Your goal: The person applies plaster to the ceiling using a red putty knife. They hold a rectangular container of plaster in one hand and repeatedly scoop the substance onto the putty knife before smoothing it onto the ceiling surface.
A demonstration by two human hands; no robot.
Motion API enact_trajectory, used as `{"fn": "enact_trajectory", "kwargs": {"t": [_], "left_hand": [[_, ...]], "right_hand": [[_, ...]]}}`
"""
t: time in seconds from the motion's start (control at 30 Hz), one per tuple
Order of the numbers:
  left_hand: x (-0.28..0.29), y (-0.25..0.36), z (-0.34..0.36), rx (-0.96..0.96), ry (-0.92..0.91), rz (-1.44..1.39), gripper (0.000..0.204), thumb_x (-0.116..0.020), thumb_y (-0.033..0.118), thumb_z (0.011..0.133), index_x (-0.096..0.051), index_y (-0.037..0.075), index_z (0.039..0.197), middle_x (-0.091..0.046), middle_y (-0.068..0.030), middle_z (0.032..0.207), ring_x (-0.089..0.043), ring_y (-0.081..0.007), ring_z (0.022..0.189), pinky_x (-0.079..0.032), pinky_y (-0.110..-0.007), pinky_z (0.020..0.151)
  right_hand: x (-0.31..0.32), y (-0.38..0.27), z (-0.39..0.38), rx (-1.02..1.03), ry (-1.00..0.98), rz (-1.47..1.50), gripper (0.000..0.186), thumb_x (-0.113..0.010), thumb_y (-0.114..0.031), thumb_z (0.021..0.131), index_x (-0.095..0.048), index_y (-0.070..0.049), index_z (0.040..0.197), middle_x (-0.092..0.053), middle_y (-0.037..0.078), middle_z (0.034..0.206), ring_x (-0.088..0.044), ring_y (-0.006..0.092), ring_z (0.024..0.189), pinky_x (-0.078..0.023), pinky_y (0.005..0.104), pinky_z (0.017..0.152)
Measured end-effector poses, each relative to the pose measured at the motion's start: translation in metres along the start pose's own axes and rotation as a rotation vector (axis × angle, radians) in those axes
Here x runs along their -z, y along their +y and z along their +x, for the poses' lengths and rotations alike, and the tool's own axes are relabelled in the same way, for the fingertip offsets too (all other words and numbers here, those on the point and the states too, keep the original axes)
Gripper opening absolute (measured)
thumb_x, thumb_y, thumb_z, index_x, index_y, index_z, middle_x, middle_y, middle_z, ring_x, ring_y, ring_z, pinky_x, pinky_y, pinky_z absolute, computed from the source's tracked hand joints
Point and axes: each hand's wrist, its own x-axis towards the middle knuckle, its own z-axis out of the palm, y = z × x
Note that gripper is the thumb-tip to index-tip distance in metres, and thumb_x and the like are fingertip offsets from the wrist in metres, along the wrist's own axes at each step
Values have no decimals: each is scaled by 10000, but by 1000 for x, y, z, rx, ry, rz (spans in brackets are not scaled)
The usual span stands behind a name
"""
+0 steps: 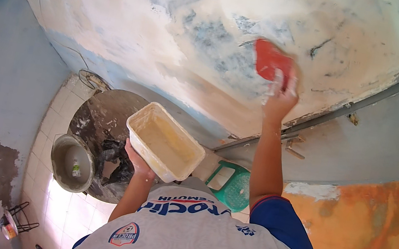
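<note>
My right hand [283,94], smeared with white, grips a red flat putty scraper [270,61] against the wall [208,46]. Patchy cream filler with grey-blue spots covers the wall around the scraper. Some motion blur softens the fingers. Low in front of my body, my left hand [140,163] is wrapped around the side of a cream rectangular plastic tub [164,142]. The tub is tilted a little, with pale putty smeared on its inside walls and base. Its body hides part of the left fingers.
A round dark table [100,112] stands below left, with crumpled black plastic [116,158] on it. A grey basin [57,169] sits at its left edge. A green plastic stool [238,190] is near my right side. A grey door [369,133] with a handle adjoins the wall.
</note>
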Motion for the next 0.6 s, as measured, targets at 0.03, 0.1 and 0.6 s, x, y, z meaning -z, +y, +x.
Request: {"fn": "enact_trajectory", "kwargs": {"t": [0.03, 0.1, 0.6], "left_hand": [[5, -1, 0, 8, -5, -11, 702, -274, 610, 1020, -469, 146, 1509, -540, -94, 1483, -524, -331, 1350, -424, -482, 1132], [8, 1, 0, 28, 6, -10, 708, -274, 617, 1019, -469, 145, 1510, -540, -96, 1484, -523, -333, 1351, -421, -485, 1134], [10, 8, 3, 102, 33, 67, 743, -266, 650, 1008, -459, 146, 1518, -528, -109, 1498, -517, -345, 1358, -418, -498, 1131]], "right_hand": [[2, -6, 0, -93, 80, 168, 301, -644, -153, 1018, -673, -1, 1277, -741, 124, 970, -648, 98, 644, -512, 268, 551], [5, -9, -2, -37, 25, 136, 320, -637, -196, 1024, -677, -1, 1276, -734, 146, 965, -656, 111, 619, -512, 282, 535], [11, 9, 12, 33, -26, -196, 292, -659, -170, 1024, -667, 9, 1254, -691, 29, 914, -543, 49, 658, -450, 224, 546]]}}
